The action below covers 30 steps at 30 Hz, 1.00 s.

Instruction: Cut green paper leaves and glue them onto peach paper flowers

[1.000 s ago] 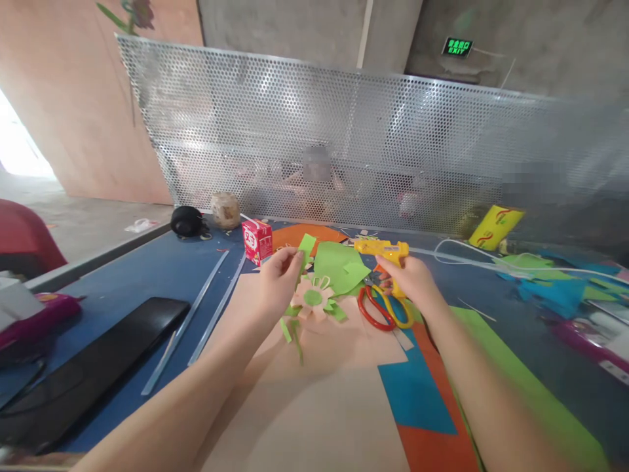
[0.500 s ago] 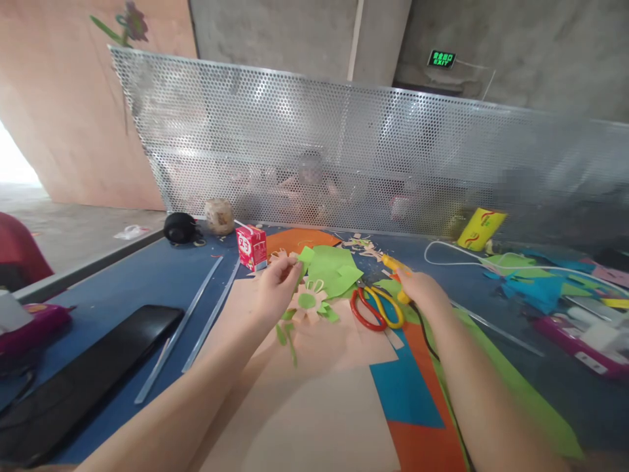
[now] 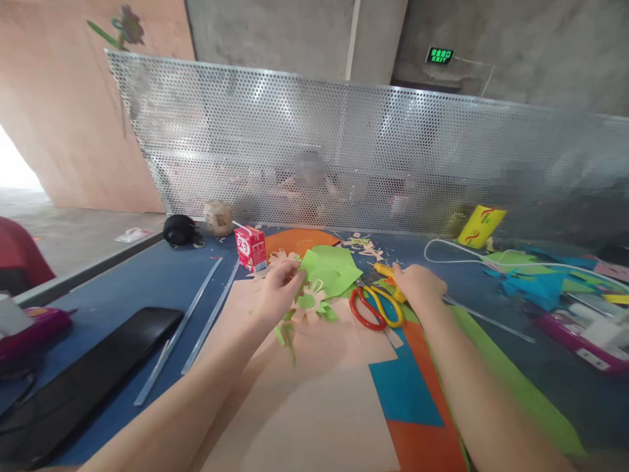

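My right hand (image 3: 420, 285) is wrapped round a yellow hot glue gun (image 3: 384, 269), its nozzle pointing left. A clear glue stick (image 3: 491, 318) extends behind that hand. My left hand (image 3: 280, 295) is closed in a pinch on a small light green piece, mostly hidden by the fingers and hard to tell from the green sheet (image 3: 327, 265) behind. Just right of the left hand lies a pale pink flower with a green centre (image 3: 307, 301) and green leaves. Red and yellow handled scissors (image 3: 367, 311) rest between my hands, apart from both.
Pale pink sheets (image 3: 304, 400), a blue piece (image 3: 407, 387) and orange sheets cover the front. To the left are clear glue sticks (image 3: 179, 331), a black phone (image 3: 98, 373) and a red drink carton (image 3: 250, 249). A perforated metal screen (image 3: 275, 131) stands behind; a yellow packet (image 3: 481, 226) is back right.
The glue gun in my right hand has shifted slightly left and down. My left hand has moved a little left and down, and its green piece shows less.
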Each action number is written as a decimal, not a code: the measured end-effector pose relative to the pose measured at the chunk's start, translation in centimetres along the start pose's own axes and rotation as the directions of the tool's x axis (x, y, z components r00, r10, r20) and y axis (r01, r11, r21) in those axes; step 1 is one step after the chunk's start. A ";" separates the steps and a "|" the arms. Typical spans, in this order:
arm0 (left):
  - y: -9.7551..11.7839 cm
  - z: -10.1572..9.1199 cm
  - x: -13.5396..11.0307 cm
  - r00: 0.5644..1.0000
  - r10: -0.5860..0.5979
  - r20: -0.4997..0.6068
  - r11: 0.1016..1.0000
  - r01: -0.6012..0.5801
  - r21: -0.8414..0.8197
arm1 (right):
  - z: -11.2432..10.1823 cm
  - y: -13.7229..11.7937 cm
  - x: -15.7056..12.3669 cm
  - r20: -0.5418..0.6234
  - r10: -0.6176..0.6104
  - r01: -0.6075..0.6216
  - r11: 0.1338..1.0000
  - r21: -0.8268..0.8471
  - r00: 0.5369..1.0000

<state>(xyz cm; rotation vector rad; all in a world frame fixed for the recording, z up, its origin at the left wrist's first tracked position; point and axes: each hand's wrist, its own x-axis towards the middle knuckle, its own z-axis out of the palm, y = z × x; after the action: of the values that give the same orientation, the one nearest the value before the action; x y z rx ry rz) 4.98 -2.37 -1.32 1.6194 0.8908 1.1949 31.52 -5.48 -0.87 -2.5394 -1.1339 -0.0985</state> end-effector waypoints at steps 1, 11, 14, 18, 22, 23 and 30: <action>0.0 0.0 0.0 1.000 -0.008 0.016 1.000 0.009 -0.015 | -0.4 -0.5 -0.4 -0.017 -0.012 0.012 1.000 0.014 1.000; 0.5 0.5 -0.7 0.992 -0.050 0.120 0.996 0.059 -0.072 | -0.3 -6.9 -8.6 0.107 -0.580 0.178 0.414 0.893 0.808; 0.2 0.9 -1.0 0.982 -0.031 0.188 0.998 0.041 -0.048 | -0.1 -7.1 -9.1 0.096 -0.553 0.143 0.373 0.917 0.828; 0.1 0.9 -0.7 0.977 -0.010 0.213 0.997 -0.007 0.079 | -0.3 -6.9 -8.7 0.052 -0.541 0.171 0.353 0.920 0.839; -0.2 -0.6 0.4 0.996 -0.051 0.068 0.897 0.016 0.441 | -0.2 -6.3 -7.2 0.023 -0.457 0.129 0.298 0.946 0.889; -0.5 -1.1 0.7 0.998 -0.045 0.043 0.808 0.011 0.589 | -0.1 -6.2 -6.8 0.036 -0.426 0.091 0.274 0.957 0.904; -2.9 -2.5 1.3 0.993 -0.075 0.092 0.450 -0.049 0.892 | 0.8 -5.8 -6.0 0.114 -0.409 0.036 0.342 0.939 0.906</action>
<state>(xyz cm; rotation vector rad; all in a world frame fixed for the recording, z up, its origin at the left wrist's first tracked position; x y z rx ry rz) 2.79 0.33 -3.35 2.4749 1.6242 0.5420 23.16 -5.90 -1.16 -1.3393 -1.1620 0.7523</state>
